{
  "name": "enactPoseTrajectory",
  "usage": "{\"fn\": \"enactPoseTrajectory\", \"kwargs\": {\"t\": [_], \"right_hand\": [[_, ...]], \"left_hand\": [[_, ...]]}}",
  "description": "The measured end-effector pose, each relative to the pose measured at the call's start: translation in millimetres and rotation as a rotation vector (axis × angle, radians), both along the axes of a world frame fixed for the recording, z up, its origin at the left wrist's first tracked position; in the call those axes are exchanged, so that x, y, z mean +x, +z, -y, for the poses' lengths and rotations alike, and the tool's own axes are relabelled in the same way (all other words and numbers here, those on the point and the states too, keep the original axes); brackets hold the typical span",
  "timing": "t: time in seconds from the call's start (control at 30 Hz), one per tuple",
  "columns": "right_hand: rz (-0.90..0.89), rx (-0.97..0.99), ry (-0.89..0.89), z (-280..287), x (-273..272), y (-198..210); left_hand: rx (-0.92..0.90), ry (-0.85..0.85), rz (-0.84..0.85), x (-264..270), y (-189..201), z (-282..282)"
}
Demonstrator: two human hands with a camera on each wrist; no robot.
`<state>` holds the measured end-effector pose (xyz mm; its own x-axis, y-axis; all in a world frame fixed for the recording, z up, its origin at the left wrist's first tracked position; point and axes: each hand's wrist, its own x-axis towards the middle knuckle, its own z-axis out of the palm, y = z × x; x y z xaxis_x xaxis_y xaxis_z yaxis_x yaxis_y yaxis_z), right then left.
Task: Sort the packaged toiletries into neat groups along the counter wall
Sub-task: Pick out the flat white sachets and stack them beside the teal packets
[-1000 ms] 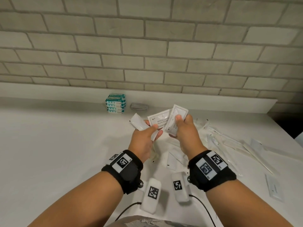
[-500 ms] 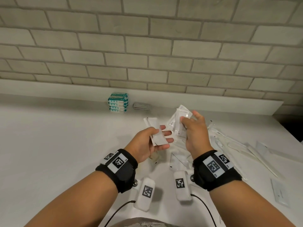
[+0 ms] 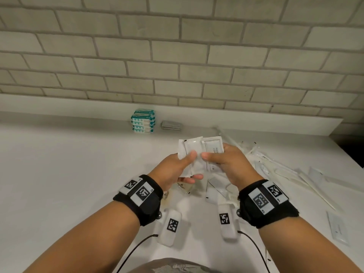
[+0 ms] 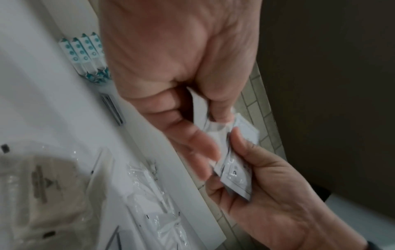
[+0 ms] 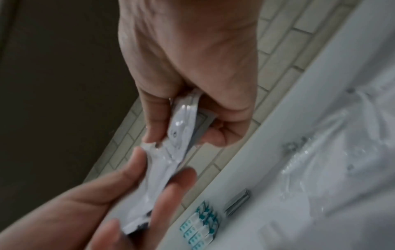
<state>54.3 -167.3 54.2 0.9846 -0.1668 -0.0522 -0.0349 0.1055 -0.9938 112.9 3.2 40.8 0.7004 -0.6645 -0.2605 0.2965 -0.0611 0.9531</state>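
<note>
Presently left hand [image 3: 173,170] and right hand [image 3: 226,162] both pinch white sachets [image 3: 194,152], thumbs on top; teal packets [image 3: 143,121] stacked at eleven o'clock.

Even soft light, wrist views blurred — dim

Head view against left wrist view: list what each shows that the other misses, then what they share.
Only the head view shows the wristbands and the loose packet lying far right on the counter. Only the left wrist view shows a beige wrapped item under the hands. Both show the left hand, the right hand, the sachets they hold and the teal stack.
</note>
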Motion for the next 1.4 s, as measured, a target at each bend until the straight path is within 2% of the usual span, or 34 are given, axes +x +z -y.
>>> {"fn": "enactPoseTrajectory", "kwargs": {"t": [0.1,0.17,0.23,0.37,0.47,0.57,0.7,0.77,0.87,0.93,0.97,1.1,1.17,1.23,1.37,1.4], "right_hand": [[0.118,-0.245,-0.04,4,2,1],[0.111,-0.401,0.055,4,3,-5],[0.074,-0.448,0.092,-1,0,-11],[0.038,-0.323,-0.04,0,-7,-21],[0.014,-0.282,-0.093,3,-8,-18],[0.038,-0.162,-0.118,2,-1,-12],[0.045,-0.168,0.043,-2,6,3],[0.032,-0.157,0.074,-6,9,6],[0.067,-0.105,-0.119,-9,14,3],[0.068,-0.102,-0.165,-6,14,1],[0.061,-0.176,-0.134,-5,11,3],[-0.036,-0.778,0.153,-1,2,16],[-0.1,-0.868,0.309,-5,4,17],[-0.12,-0.842,0.304,-11,5,15],[-0.111,-0.597,0.047,-9,6,1],[-0.114,-0.569,-0.005,-6,5,-3]], "left_hand": [[0.003,0.057,-0.099,8,3,-2],[-0.065,0.137,-0.132,13,5,-4],[-0.105,0.208,-0.102,21,4,-7],[-0.135,0.287,-0.018,28,0,-13],[-0.151,0.321,0.013,29,-5,-15],[-0.153,0.325,0.034,27,-5,-14],[0.029,0.136,0.196,25,3,-11],[0.016,0.097,0.227,25,6,-9],[-0.012,0.096,0.178,26,5,-11],[0.039,0.046,0.176,23,2,-16],[0.079,0.041,0.197,24,1,-18],[0.259,-0.037,0.33,33,6,-24],[0.273,-0.087,0.366,33,11,-21],[0.247,-0.026,0.363,30,16,-16],[0.205,0.122,0.19,33,10,-14],[0.232,0.119,0.205,33,7,-16]]}}
